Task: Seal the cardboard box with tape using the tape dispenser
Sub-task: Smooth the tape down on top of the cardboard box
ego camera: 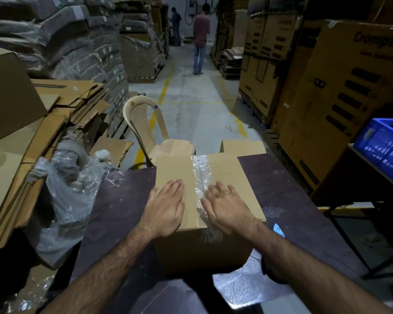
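Both empty and straight-fingered, left hand (166, 207) and right hand (227, 207) press the brown cardboard box (173, 168), apparently smoothing clear tape (200, 171); its front overhang likely needs pressing next.

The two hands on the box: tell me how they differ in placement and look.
The left hand lies on bare cardboard left of the tape strip, fingers close together; the right hand lies on the strip's right side, thumb on the tape, fingers slightly spread. The right hand wears a ring; the left hand shows none. Both lie palm down, open, on top of the cardboard box.
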Demonstrator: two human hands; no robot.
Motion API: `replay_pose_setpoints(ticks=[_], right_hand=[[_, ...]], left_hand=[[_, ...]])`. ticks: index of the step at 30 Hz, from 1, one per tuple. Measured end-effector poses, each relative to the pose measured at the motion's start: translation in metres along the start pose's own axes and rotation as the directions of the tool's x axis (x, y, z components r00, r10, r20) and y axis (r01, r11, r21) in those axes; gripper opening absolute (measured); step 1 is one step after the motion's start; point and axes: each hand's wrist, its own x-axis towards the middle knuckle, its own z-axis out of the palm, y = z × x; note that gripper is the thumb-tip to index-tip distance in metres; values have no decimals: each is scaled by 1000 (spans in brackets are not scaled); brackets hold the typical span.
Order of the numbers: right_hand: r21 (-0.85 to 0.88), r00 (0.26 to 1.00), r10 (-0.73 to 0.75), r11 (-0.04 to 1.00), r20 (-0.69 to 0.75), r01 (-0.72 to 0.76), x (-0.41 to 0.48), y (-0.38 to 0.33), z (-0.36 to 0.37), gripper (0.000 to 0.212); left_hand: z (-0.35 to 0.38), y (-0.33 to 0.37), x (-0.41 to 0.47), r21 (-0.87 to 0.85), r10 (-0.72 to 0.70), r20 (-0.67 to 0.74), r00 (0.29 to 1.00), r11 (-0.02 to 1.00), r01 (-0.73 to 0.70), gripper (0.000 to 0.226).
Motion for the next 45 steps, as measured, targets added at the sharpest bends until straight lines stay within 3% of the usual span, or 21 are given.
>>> replay_pose_setpoints(ticks=[8,15,20,26,29,33,40,43,45], right_hand=[[28,999,-37,999,-37,38,-57,-10,1,94],[-29,1000,-9,1000,26,10,2,-1,1,66],[44,988,-140,989,-64,143,-71,-21,-1,80],[-21,991,-125,992,49,126,-1,-9,-5,51],[-54,989,-147,987,33,148,8,-8,-1,66],[29,968,-232,971,-99,236,-59,-24,1,52],[-12,997,-64,998,37,64,8,-12,-4,53],[-34,993,-115,993,-26,114,-11,-20,5,66],[67,980,-159,984,-117,167,-54,-32,7,63]], left_hand=[[-2,6,0,-1,-8,-1,1000,1000,8,58],[-4,4,-1,-13,-12,16,1000,1000,13,57],[-1,5,1,-20,-17,-11,1000,1000,17,57],[0,2,1,8,8,26,1000,1000,-8,56],[-1,0,1,9,-3,27,1000,1000,3,56],[-3,6,1,8,-13,15,1000,1000,13,56],[-4,5,-1,50,-14,45,999,999,12,56],[-6,5,-1,30,-18,54,998,999,16,56],[-6,7,-1,14,-17,48,999,1000,16,56]])
